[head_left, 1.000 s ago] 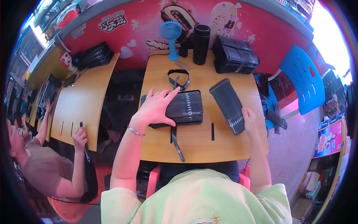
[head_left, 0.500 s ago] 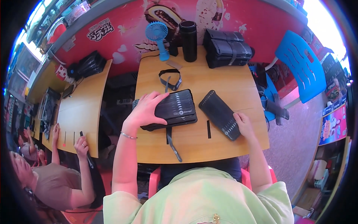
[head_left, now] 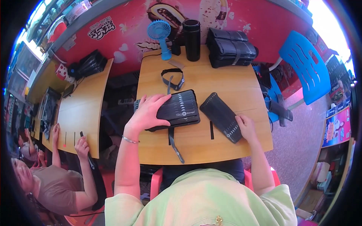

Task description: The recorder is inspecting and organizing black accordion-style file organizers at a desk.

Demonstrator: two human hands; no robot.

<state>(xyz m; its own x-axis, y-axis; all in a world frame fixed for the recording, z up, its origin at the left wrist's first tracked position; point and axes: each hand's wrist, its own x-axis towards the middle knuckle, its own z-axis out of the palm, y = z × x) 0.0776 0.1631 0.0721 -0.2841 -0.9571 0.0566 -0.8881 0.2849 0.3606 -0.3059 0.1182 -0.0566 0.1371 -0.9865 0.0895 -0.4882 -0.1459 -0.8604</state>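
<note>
My left hand (head_left: pixel 148 112) lies across the left end of a stack of flat black pieces (head_left: pixel 183 105), thumb and fingers spread over its top. White marks run in a row on the top piece. A dark strap (head_left: pixel 175 147) sticks out from under the stack on both its near and far sides. At the right, a single flat black piece (head_left: pixel 222 116) with a row of white marks lies slantwise on the table. My right hand (head_left: pixel 247 127) pinches its right edge near the lower end, thumb on top.
Beyond the stack lies a looped black strap (head_left: pixel 174 80). A blue fan (head_left: pixel 162 37), a black bottle (head_left: pixel 192 41) and a strapped black bundle (head_left: pixel 232 49) stand along the wooden table's (head_left: pixel 241 86) far side. A blue chair (head_left: pixel 303 67) is at right; another person (head_left: pixel 60 180) sits at left.
The single black piece and my right hand have barely shifted. My left hand stays on the stack.
</note>
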